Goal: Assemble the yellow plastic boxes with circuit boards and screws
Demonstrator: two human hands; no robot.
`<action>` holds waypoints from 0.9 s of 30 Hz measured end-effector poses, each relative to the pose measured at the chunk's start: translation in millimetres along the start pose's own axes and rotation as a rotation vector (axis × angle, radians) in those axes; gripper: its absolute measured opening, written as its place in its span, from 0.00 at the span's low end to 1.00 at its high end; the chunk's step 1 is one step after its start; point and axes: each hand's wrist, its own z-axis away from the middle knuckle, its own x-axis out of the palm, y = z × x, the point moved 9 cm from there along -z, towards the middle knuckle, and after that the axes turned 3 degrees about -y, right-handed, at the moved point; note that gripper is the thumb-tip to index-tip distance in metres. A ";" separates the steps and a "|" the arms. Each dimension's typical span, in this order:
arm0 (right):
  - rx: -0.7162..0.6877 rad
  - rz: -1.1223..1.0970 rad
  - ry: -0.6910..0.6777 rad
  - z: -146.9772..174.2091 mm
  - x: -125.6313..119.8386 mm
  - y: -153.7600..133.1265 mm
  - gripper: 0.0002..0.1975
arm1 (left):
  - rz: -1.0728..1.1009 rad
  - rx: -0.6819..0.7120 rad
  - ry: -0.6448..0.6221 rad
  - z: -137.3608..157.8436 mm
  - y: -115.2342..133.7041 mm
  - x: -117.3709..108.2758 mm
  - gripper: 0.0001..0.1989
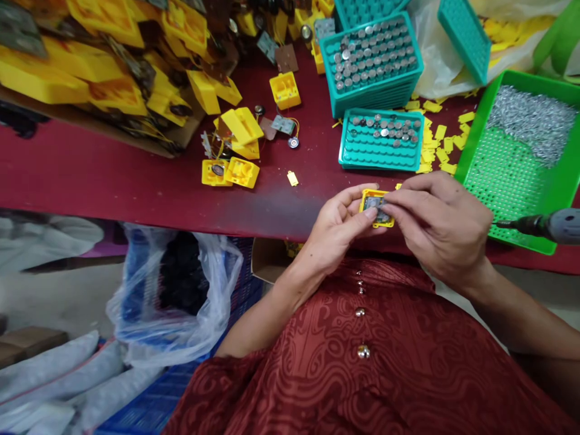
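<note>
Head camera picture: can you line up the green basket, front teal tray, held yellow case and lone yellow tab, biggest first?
1. Green basket, partly cut off
2. Front teal tray
3. Held yellow case, partly covered
4. Lone yellow tab

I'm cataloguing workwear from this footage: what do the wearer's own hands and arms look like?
The left hand and right hand are ungloved, with no ring or bracelet visible. Both forearms are bare. The left sleeve is short and dark red, matching the swirl-patterned garment.
</note>
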 end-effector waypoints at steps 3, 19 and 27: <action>0.009 0.004 -0.046 -0.8 0.6 3.7 0.06 | -0.008 0.019 0.028 1.0 1.6 -0.9 0.21; 0.076 0.034 0.043 4.2 1.7 4.1 0.02 | -0.070 0.050 0.079 -1.3 -2.3 -2.5 0.17; 0.191 -0.072 0.055 13.5 11.5 19.3 0.04 | -0.294 0.179 0.085 -6.7 6.8 -2.9 0.17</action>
